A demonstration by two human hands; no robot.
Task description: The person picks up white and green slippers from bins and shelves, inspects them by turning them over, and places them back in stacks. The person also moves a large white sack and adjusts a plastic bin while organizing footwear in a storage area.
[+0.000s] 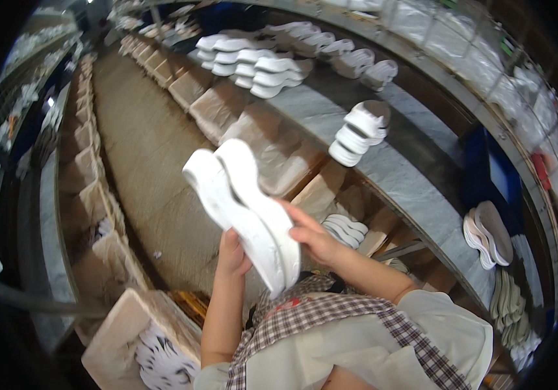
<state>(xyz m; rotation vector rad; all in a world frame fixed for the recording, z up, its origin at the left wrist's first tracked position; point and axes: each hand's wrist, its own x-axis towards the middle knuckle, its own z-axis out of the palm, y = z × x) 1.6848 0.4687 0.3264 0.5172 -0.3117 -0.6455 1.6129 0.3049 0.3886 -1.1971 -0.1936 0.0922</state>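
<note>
Two white shoe soles [256,211] are held up together before my body, lying side by side and slanting from upper left to lower right. My left hand [232,255] grips the edge of the left sole near its lower half, with the thumb pointing up. On the other side, my right hand [308,233] is closed on the edge of the right sole. Parts of both hands' fingers are hidden behind the soles. Under my right forearm, a bin holds several white soles [345,231].
Stacked white soles [249,63] and a smaller stack [359,133] stand on the long grey bench [415,188]. A lined bin [119,325] with black-and-white pieces is at lower left. Rows of lined bins [220,110] edge the aisle floor [142,156]. A blue crate [490,172] sits right.
</note>
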